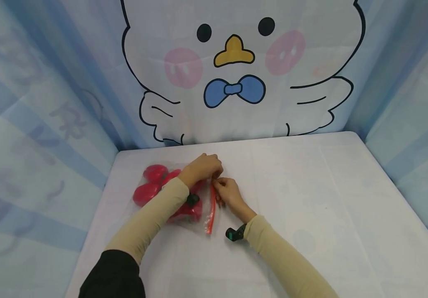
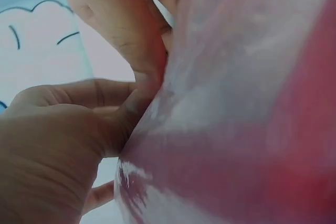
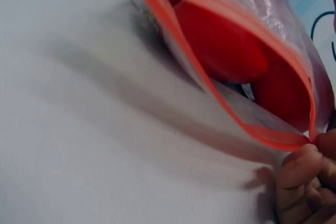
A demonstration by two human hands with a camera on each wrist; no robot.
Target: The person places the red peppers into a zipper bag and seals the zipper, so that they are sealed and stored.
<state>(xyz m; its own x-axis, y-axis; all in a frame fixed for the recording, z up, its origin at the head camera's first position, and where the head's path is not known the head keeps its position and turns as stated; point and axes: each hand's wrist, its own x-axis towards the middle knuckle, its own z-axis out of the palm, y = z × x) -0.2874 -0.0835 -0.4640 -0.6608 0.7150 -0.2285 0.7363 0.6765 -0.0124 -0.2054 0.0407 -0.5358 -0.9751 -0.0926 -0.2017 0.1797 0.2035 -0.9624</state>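
Observation:
A clear plastic zip bag (image 1: 211, 211) with an orange-red zip edge lies left of the table's middle. Inside it are several glossy red rounded things (image 1: 147, 193); their kind cannot be told. My left hand (image 1: 203, 169) reaches over the bag and pinches the far end of the zip edge. Beside it, my right hand (image 1: 233, 198) pinches the same corner from the right. In the right wrist view, the bag's mouth (image 3: 226, 106) gapes apart, down to the corner between the fingers. The left wrist view shows fingers of both hands meeting at the crinkled film (image 2: 210, 93).
The white tabletop (image 1: 321, 215) spreads to the right of the bag. A black wrist device (image 1: 235, 233) is on the right wrist, another (image 1: 192, 200) below the left. Behind the table hangs a curtain (image 1: 236, 120) with a cartoon bird.

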